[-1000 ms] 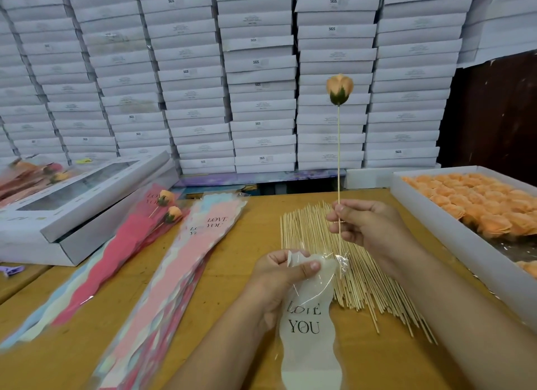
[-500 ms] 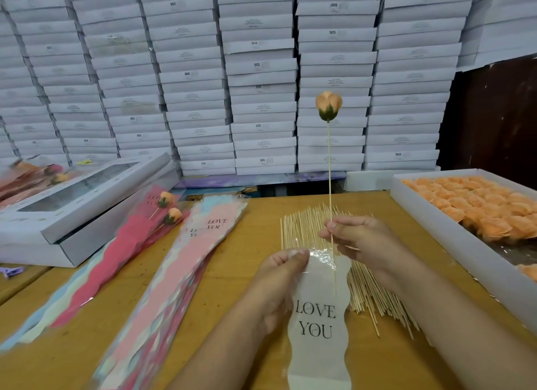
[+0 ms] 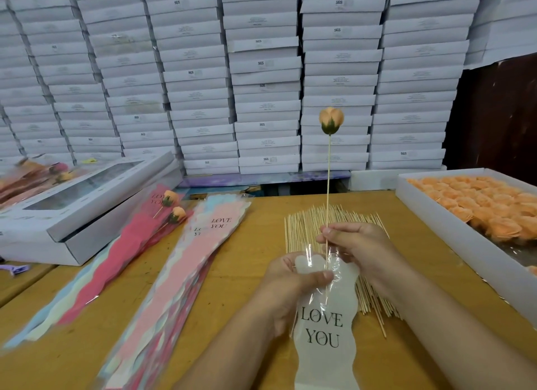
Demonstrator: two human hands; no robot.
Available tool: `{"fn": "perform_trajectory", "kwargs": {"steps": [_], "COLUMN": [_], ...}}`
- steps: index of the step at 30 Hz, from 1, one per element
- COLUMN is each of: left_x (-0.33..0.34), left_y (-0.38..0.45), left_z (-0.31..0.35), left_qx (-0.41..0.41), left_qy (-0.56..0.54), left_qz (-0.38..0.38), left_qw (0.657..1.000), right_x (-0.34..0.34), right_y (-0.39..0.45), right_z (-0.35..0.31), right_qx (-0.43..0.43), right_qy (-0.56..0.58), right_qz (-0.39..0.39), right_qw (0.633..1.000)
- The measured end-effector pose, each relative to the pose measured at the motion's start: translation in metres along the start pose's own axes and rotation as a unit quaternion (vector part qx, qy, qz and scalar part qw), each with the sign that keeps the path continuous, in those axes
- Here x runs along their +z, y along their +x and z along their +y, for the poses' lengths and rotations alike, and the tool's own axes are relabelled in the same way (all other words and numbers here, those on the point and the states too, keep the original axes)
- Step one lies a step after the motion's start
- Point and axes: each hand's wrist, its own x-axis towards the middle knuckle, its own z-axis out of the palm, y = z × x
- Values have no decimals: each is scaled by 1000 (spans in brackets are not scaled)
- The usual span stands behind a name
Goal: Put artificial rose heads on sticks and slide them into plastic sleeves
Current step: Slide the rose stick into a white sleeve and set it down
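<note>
Stick (image 3: 328, 186) tip blurs inside sleeve (image 3: 325, 325); sleeve cropped.

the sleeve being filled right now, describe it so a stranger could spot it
On the wooden table, look in front of the pile of bare sticks. The white sleeve printed LOVE YOU is the only one held in hands, with a stick entering its top.

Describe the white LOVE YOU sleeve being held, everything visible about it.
The sleeve is a long, narrow plastic wrapper with wavy edges: a frosted white back and a clear, glossy front film, printed LOVE YOU in black serif letters. It runs from the hands toward the camera, its lower end cut off by the frame edge. The left hand pinches its mouth, thumb on the front film. The stick, held by the right hand, stands upright with its lower end inside the mouth; the rose head is well above.
</note>
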Motion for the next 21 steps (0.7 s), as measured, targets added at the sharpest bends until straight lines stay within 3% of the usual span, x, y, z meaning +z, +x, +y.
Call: {"fn": "perform_trajectory", "kwargs": {"steps": [5, 14, 21], "left_x": [2, 0, 4], "left_y": [-2, -8, -8], "left_z": [1, 8, 4], "left_qx": [-8, -1, -15], "left_qy": [-9, -50, -36], "left_qz": [-2, -18, -35], "left_qw": [1000, 999, 999], "right_x": [-3, -5, -7], "right_y": [0, -4, 7], "right_z": [-9, -9, -39], "right_qx": [-25, 8, -19], "right_qy": [-19, -77, -61], "right_qz": [3, -45, 10], "right_qw": [1000, 996, 998]}}
